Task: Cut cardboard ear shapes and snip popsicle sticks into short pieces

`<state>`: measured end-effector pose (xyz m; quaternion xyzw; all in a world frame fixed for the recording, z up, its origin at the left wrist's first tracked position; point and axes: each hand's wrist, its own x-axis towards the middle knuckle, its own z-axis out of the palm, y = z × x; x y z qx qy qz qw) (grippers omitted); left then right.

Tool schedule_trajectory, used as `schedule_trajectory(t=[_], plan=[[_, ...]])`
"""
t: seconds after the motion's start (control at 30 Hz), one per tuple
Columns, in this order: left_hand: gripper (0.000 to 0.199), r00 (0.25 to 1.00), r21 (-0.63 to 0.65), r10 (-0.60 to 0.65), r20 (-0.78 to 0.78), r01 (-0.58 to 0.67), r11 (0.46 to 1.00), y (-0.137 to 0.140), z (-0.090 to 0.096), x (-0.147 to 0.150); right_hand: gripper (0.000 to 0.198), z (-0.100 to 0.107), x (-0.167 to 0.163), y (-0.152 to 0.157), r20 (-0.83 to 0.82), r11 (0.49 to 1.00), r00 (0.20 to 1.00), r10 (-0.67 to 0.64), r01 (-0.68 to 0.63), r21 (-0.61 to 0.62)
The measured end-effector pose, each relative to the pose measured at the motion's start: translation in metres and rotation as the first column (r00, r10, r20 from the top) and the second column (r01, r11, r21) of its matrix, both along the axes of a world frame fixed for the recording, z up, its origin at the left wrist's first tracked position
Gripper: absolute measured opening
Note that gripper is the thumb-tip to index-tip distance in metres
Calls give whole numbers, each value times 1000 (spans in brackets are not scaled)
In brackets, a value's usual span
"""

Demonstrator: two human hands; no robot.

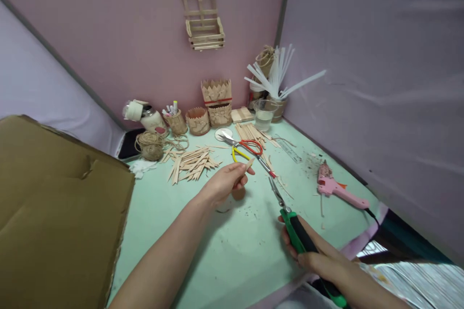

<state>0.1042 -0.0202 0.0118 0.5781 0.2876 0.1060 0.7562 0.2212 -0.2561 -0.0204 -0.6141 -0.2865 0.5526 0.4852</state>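
I am watching the left hand (229, 179) pinching a small wood bit (249, 164), thumb and fingers closed on it, above the tabletop (224, 260). Between four and five o'clock from it, the right hand (321, 259) is curling snugly round the green snips (299, 234), whose tips are pointing to eleven o'clock. From the left hand, a heap of sticks (194, 163) is lying at ten o'clock, red scissors (250, 147) are resting at one, and a pink glue gun (340, 190) is sitting at three.
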Motion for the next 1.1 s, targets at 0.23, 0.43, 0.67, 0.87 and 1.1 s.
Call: schedule_trajectory(t=[0.23, 0.43, 0.67, 0.87, 1.1], plan=[[47, 993, -92, -6, -115, -5, 996, -14, -15, 10, 36, 12, 3, -7, 36, 990, 990, 135, -134, -43], [33, 995, -58, -65, -70, 61, 996, -19, -19, 11, 32, 22, 1, -5, 46, 993, 993, 110, -107, -50], [33, 973, -25, -214, -89, 213, 977, -27, -11, 9, 29, 25, 2, -3, 72, 989, 988, 136, -132, -60], [27, 966, 62, -185, -178, 199, 978, -36, -6, 11, 25, 25, 3, -2, 45, 985, 987, 156, -152, -84], [27, 964, 43, -202, -175, 212, 976, -43, -3, 13, 26, 27, 3, -2, 27, 985, 986, 167, -166, -49]])
